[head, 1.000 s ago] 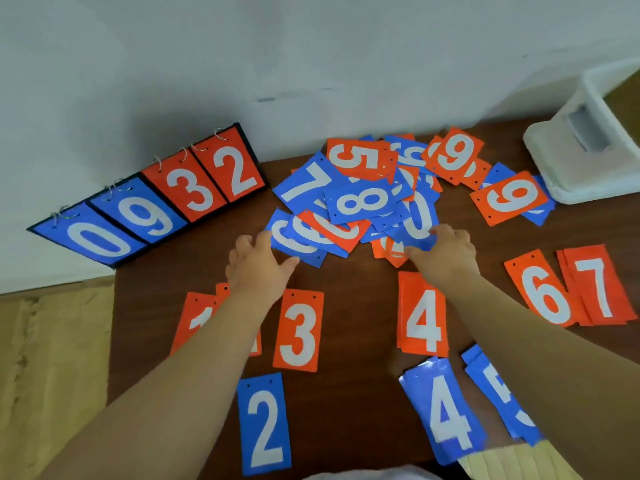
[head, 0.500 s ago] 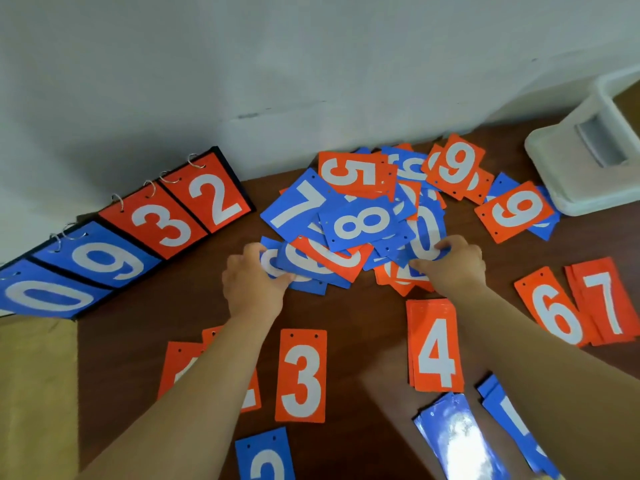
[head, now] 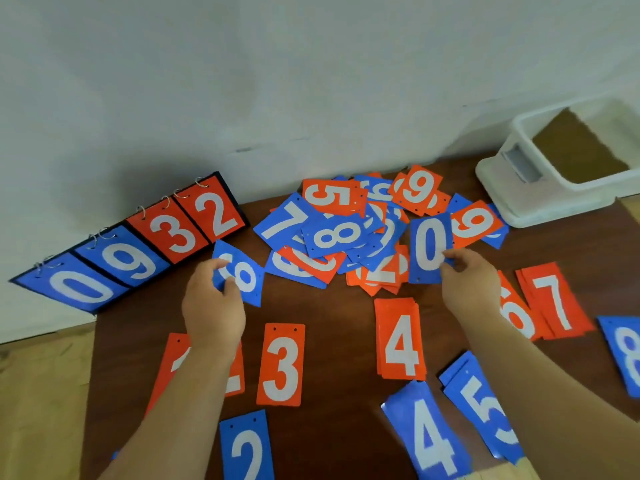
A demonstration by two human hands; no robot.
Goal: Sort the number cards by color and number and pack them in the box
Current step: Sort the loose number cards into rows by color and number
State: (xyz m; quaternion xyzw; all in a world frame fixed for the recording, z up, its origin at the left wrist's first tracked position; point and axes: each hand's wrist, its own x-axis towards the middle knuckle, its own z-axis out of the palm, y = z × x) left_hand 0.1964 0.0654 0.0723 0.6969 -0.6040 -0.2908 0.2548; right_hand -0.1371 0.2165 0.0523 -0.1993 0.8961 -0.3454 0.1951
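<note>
A jumbled pile of blue and orange number cards point(head: 349, 233) lies at the back of the brown table point(head: 332, 306). My left hand point(head: 213, 306) pinches a blue 6 card point(head: 244, 277), lifted left of the pile. My right hand point(head: 469, 284) pinches a blue 0 card point(head: 429, 249), held upright at the pile's right side. Sorted stacks lie nearer me: orange 3 point(head: 281, 364), orange 4 point(head: 400, 339), blue 2 point(head: 246, 446), blue 4 point(head: 431, 441), blue 5 point(head: 483, 410), orange 7 point(head: 554, 301). The white box point(head: 519, 199) stands at the back right, with no cards visible in it.
A ring-bound scoreboard point(head: 135, 244) showing 0 9 3 2 leans against the white wall at the back left. An orange 6 stack point(head: 516, 317) is partly hidden by my right wrist. A blue 8 card point(head: 627, 355) lies at the right edge. An orange stack point(head: 173, 365) sits under my left forearm.
Both hands have drawn a card out of the pile: the left pulled a blue 6 leftward, the right lifted a blue 0 to the right. The camera has tilted.
</note>
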